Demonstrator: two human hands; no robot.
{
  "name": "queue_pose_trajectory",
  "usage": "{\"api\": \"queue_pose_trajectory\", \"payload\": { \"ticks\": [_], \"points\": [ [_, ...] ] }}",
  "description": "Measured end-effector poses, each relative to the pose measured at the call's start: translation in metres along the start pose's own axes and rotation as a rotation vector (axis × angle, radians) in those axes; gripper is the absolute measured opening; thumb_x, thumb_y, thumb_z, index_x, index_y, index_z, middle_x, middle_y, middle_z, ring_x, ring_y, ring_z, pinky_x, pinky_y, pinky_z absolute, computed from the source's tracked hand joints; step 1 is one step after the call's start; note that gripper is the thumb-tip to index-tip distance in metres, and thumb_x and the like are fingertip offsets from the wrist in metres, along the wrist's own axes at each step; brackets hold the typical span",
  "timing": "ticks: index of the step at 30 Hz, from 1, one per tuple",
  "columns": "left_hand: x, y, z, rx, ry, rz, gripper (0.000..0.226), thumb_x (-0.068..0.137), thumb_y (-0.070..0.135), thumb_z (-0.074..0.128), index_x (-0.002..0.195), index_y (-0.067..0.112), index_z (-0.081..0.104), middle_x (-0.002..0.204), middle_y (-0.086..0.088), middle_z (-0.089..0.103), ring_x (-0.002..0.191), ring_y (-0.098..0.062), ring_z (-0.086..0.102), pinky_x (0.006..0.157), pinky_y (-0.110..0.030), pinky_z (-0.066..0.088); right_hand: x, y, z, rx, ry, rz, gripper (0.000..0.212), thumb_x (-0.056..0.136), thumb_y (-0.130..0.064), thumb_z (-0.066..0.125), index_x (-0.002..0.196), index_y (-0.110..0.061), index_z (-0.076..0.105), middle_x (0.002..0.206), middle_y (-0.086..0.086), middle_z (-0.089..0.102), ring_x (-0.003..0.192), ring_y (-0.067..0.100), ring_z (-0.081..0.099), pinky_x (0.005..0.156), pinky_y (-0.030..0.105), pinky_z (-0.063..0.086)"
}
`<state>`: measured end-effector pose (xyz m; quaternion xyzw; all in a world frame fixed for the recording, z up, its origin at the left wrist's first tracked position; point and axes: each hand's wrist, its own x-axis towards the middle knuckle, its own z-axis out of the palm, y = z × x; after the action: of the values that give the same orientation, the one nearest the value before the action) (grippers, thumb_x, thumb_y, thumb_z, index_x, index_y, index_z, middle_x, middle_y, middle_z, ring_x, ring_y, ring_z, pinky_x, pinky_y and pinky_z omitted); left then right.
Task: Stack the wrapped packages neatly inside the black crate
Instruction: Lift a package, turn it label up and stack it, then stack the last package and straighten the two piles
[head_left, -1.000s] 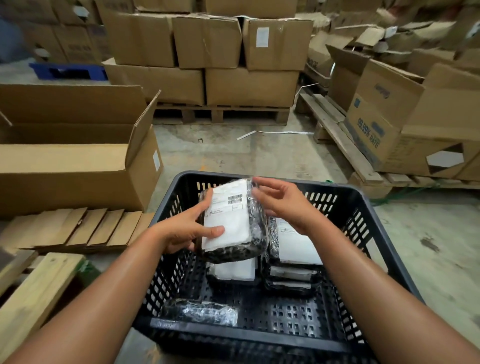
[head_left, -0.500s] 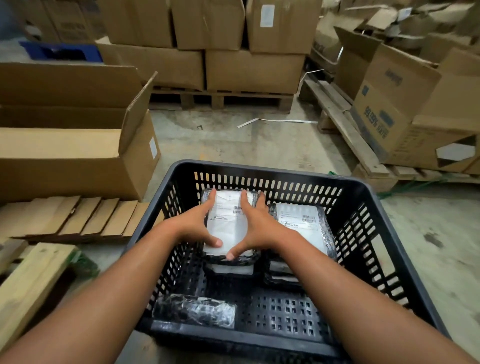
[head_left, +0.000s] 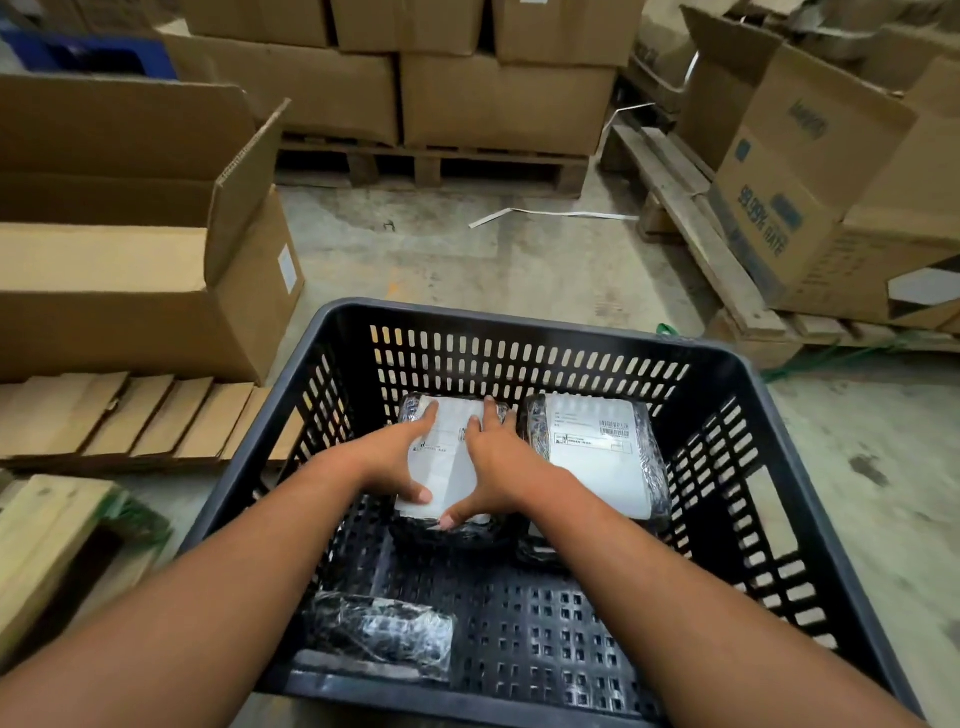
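Pressing package (head_left: 451, 457) flat; long axis toward crate (head_left: 519, 332) far wall; both hands

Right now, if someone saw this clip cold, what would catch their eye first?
Two bare arms reach into the black crate at centre, with the left hand and right hand pressed flat on a wrapped package at the crate's far left. Beside it, on the right, lies a second labelled package, and a smaller wrapped bundle sits alone in the near left corner. Cardboard boxes on pallets ring the scene.
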<state>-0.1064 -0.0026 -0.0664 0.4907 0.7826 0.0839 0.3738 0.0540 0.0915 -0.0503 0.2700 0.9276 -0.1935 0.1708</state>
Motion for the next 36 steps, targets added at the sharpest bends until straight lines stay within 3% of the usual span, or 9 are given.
{"api": "queue_pose_trajectory", "payload": {
  "ticks": [2,4,12,20,24,26,30,34,36],
  "points": [
    [0.001,0.0,0.002,0.051,-0.03,-0.016,0.125,0.077,0.02,0.085,0.155,0.038,-0.01,0.163,-0.019,-0.02,0.147,-0.039,0.023,0.118,-0.041,0.029,0.0,0.002,-0.002,-0.021,-0.025,-0.003,0.148,0.065,-0.062,0.088,0.16,0.004,-0.005,0.164,0.029,-0.022,0.152,0.053,-0.011,0.123,0.052,0.024],
    [0.002,0.0,0.005,0.11,-0.035,0.006,0.119,0.081,0.02,0.082,0.156,0.037,-0.009,0.153,-0.011,-0.043,0.148,-0.04,0.02,0.117,-0.039,0.031,-0.001,0.002,-0.002,-0.064,-0.052,-0.014,0.148,0.066,-0.062,0.088,0.16,0.002,-0.006,0.164,0.029,-0.023,0.151,0.054,-0.01,0.122,0.051,0.025],
    [0.002,0.001,0.003,0.104,-0.047,0.041,0.114,0.082,0.018,0.08,0.158,0.031,-0.005,0.156,0.001,-0.04,0.151,-0.031,0.012,0.118,-0.036,0.028,0.0,-0.002,-0.006,-0.138,-0.098,-0.02,0.143,0.069,-0.061,0.086,0.16,0.004,-0.003,0.166,0.029,-0.014,0.154,0.049,-0.001,0.125,0.047,0.02],
    [-0.011,0.009,0.003,0.179,0.096,0.032,0.111,0.077,0.025,0.085,0.159,0.028,0.011,0.166,-0.007,-0.014,0.149,-0.032,0.022,0.118,-0.036,0.022,-0.006,0.0,-0.002,-0.045,-0.004,-0.042,0.127,0.065,-0.057,0.091,0.158,0.0,0.026,0.17,0.02,-0.008,0.156,0.043,0.005,0.121,0.048,0.031],
    [-0.031,0.018,-0.008,0.246,0.125,0.055,0.099,0.079,0.028,0.084,0.158,0.02,0.025,0.164,-0.01,0.021,0.145,-0.027,0.033,0.117,-0.035,0.028,-0.019,0.011,-0.007,0.114,0.148,-0.125,0.092,0.084,-0.042,0.082,0.159,-0.019,0.035,0.171,0.007,0.017,0.155,0.029,0.02,0.123,0.044,0.023],
    [-0.045,0.023,-0.021,0.28,0.123,0.062,0.093,0.08,0.027,0.083,0.156,0.019,0.03,0.157,-0.006,0.038,0.139,-0.024,0.043,0.113,-0.035,0.036,-0.028,0.013,-0.018,0.201,0.221,-0.148,0.077,0.086,-0.037,0.081,0.153,-0.023,0.046,0.164,0.003,0.038,0.148,0.024,0.038,0.121,0.044,0.032],
    [-0.08,0.027,-0.037,0.413,0.005,0.083,0.09,0.079,0.031,0.083,0.155,0.023,0.034,0.152,0.002,0.047,0.134,-0.02,0.047,0.107,-0.032,0.036,-0.053,0.007,-0.032,0.279,0.244,-0.248,0.058,0.084,-0.034,0.084,0.138,-0.022,0.064,0.139,-0.004,0.066,0.115,0.012,0.068,0.097,0.031,0.056],
    [-0.111,0.015,-0.029,0.4,-0.17,0.048,0.084,0.077,0.023,0.085,0.149,0.03,0.042,0.144,0.013,0.054,0.128,-0.012,0.053,0.104,-0.031,0.041,-0.078,-0.007,-0.01,0.412,0.083,-0.345,0.047,0.081,-0.029,0.088,0.124,-0.021,0.074,0.121,-0.008,0.075,0.1,0.001,0.073,0.082,0.017,0.059],
    [-0.12,0.005,-0.02,0.408,-0.269,0.03,0.076,0.074,0.021,0.086,0.142,0.032,0.052,0.131,0.017,0.062,0.111,-0.002,0.059,0.087,-0.019,0.044,-0.084,-0.015,0.005,0.451,0.019,-0.366,0.046,0.078,-0.029,0.091,0.12,-0.02,0.076,0.112,-0.007,0.078,0.095,0.0,0.074,0.083,0.018,0.059]
  ]
}}
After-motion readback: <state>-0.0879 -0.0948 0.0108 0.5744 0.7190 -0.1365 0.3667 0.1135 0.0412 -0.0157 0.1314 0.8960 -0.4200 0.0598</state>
